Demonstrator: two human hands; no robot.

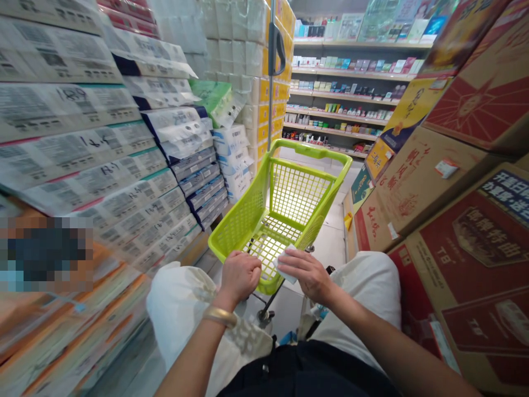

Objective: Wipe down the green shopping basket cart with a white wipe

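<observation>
A lime-green plastic shopping basket cart (pixel 303 201) stands between my knees, its lattice floor showing and a dark handle (pixel 278 49) on a pole at its far side. My left hand (pixel 241 275) is closed over the near left part of the rim, a gold-coloured bangle (pixel 220 316) on its wrist. My right hand (pixel 308 273) presses a folded white cloth or tissue (pixel 288 264) against the near right rim. Whether it is cloth or paper I cannot tell. The fingers lie over it, and the thumb is hidden.
Stacked white packs (pixel 82 116) line the left side, with wrapped paper rolls (pixel 235 55) behind. Cardboard cartons (pixel 467 264) rise close on the right. Shelves (pixel 339 99) of small boxes and bottles stand at the back, beyond a tiled floor (pixel 334 231). A blurred-out patch covers something at far left.
</observation>
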